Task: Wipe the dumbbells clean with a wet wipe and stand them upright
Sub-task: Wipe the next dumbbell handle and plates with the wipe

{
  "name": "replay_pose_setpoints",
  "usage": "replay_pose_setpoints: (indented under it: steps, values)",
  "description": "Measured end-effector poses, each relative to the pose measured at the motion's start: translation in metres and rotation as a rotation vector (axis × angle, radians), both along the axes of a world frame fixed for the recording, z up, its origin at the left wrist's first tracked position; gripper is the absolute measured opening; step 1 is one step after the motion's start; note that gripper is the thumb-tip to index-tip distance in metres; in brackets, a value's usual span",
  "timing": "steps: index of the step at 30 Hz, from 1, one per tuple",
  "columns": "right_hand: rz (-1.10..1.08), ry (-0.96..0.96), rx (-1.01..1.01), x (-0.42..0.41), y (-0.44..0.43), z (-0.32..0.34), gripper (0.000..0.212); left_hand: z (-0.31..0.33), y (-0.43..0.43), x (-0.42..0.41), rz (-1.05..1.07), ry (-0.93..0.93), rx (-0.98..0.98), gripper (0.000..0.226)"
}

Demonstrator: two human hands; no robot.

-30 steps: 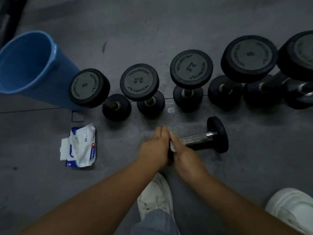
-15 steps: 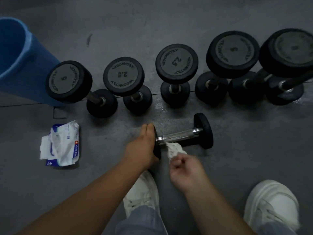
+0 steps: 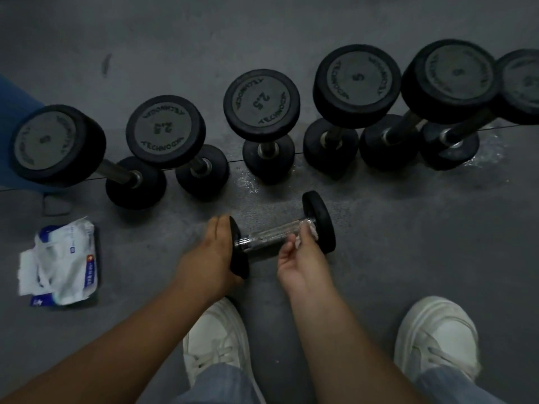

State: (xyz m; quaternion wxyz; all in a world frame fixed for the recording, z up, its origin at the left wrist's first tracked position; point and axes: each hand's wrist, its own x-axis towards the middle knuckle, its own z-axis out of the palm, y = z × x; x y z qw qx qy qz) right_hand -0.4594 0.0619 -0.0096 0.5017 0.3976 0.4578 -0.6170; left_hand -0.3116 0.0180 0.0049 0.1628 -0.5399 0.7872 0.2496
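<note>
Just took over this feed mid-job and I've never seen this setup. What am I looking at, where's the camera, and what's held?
No machine here: one head-worn camera looks down at a person's bare hands. The left hand grips one end of a dumbbell lying on the grey floor; the right hand pinches a white wet wipe at its metal handle. Behind, six dumbbells stand upright in a row. A wipes pack lies to the left, white shoes below.

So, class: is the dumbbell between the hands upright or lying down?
Lying down. The dumbbell has its handle level above the floor; left hand grips one end, right hand holds a wipe.
</note>
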Motion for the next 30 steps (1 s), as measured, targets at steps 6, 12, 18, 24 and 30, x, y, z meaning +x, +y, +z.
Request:
replay_pose_setpoints:
  steps: [6,12,18,24,30]
  values:
    - [0.097,0.061,0.119,-0.001,-0.016,-0.003,0.016,0.002,-0.007,-0.001,-0.001,-0.001,-0.004,0.108]
    - [0.141,0.101,0.121,0.000,-0.010,-0.005,0.019,0.001,0.004,-0.001,0.006,-0.033,-0.016,0.119]
    - [0.667,0.499,0.142,0.015,0.026,0.011,0.017,0.000,0.004,0.000,0.014,0.003,-0.014,0.113]
    - [1.738,1.749,0.224,-0.004,0.008,0.041,0.035,0.001,0.008,0.001,0.010,0.023,-0.044,0.110]
    - [2.215,1.902,0.220,-0.028,-0.024,0.050,0.052,0.000,0.004,0.001,0.021,0.025,-0.050,0.105]
